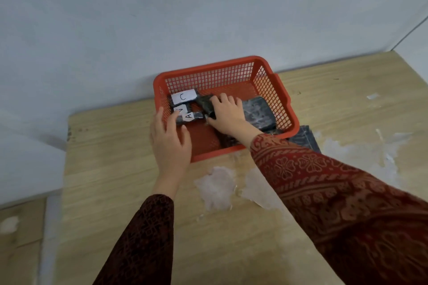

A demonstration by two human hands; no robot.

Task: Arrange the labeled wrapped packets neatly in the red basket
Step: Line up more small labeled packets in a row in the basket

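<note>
Your two patterned dark-red sleeves fill the near part of the view, reaching forward over a light wooden table whose surface carries white scuffed patches just in front of the red basket. The basket, a mesh-walled plastic tray, sits at the far edge of the table against a pale wall. Your left hand lies over the basket's near-left corner, fingers spread and loose, its fingertips touching the dark wrapped packet labeled A; it is not closed around anything. Just beyond that packet, in the far-left corner of the basket, lies the packet labeled C, its white label facing up. Your right hand is inside the basket near the middle, thumb and fingers clamped on a dark wrapped packet that stands tilted, touching the A packet. To the right of that hand another dark, shiny wrapped packet lies flat against the right wall; its label cannot be seen. A further dark packet lies on the table outside the basket, partly tucked under its near-right corner, beside your right sleeve.
</note>
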